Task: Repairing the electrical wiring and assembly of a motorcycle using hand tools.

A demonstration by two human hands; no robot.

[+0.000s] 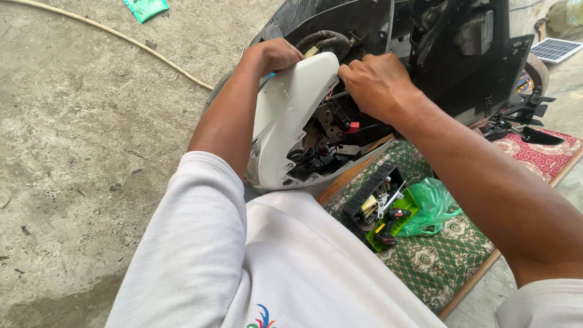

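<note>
White sleeves nearest; both hands clamped on white scooter panel [290, 115]: left hand [274, 54] top-left edge, right hand [376, 82] top-right; panel long axis running down toward body.

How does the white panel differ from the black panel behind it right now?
The white panel is glossy, curved and gripped at its top edge by both the left hand and right hand; the black panel is matte, flatter and untouched. Both are scooter body parts, beside exposed wiring.
</note>
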